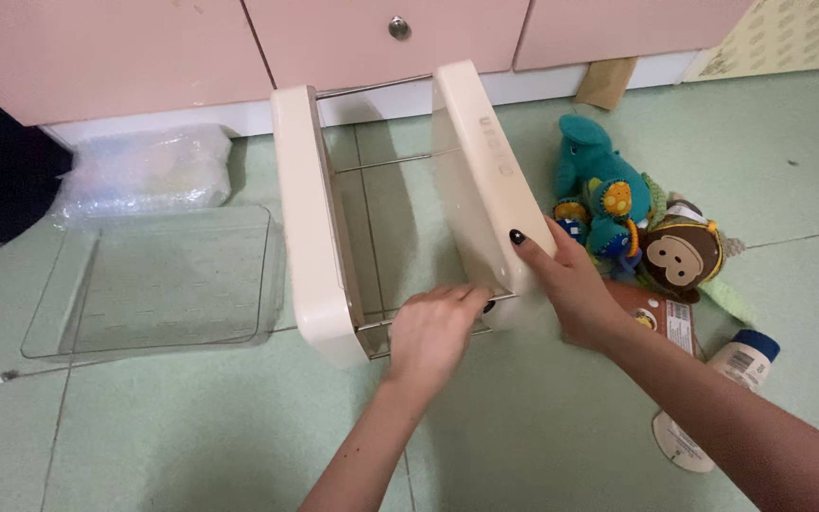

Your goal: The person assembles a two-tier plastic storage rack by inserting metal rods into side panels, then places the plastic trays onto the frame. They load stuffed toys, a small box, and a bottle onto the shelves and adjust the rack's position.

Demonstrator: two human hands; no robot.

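Note:
A cream-coloured rack frame (pixel 307 218) with two flat side panels and thin metal rods lies on the green tiled floor. My left hand (pixel 431 332) curls around the near metal rod between the panels. My right hand (pixel 569 280) grips the lower end of the right panel (pixel 478 161), thumb on its face. The left panel stands free of both hands.
A clear plastic tray (pixel 154 284) lies left of the frame, with a plastic-wrapped bundle (pixel 144 171) behind it. Stuffed toys (pixel 632 218) and a white bottle with a blue cap (pixel 737 365) sit at the right. Pink cabinet drawers (pixel 381 38) run along the back.

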